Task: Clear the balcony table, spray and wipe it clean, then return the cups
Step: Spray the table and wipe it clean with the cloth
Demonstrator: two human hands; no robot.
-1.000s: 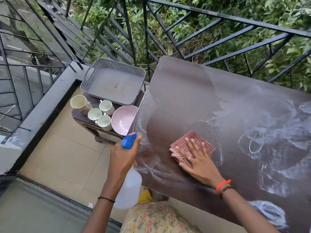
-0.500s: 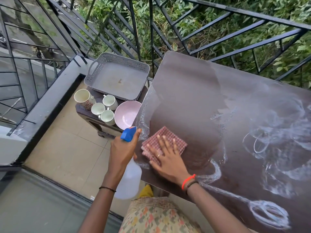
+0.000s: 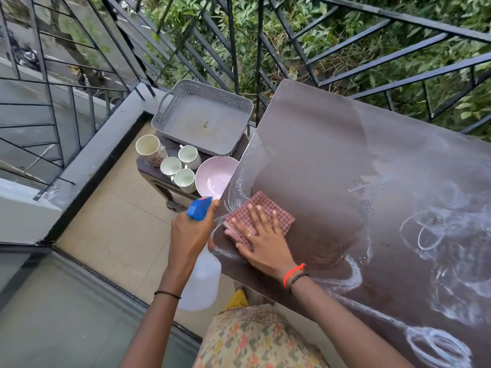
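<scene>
My right hand (image 3: 261, 240) presses flat, fingers spread, on a red checked cloth (image 3: 276, 212) at the near left corner of the brown table (image 3: 318, 155). White foamy smears cover the table's right half. My left hand (image 3: 190, 235) grips a white spray bottle (image 3: 203, 282) with a blue trigger head (image 3: 199, 208), held just off the table's left edge. Several white cups (image 3: 170, 166), a taller patterned cup (image 3: 148, 147) and a pink bowl (image 3: 215, 176) stand on a low dark stool left of the table.
A grey perforated tray (image 3: 204, 120) lies on the stool behind the cups. Black metal railing (image 3: 292, 43) runs behind the table and along the left. Beige floor tiles (image 3: 117, 235) lie below, and a sliding door track runs at the lower left.
My right hand has slid the cloth leftward across the table to its near left edge, leaving a wiped dark patch. The spray bottle stays in my left hand.
</scene>
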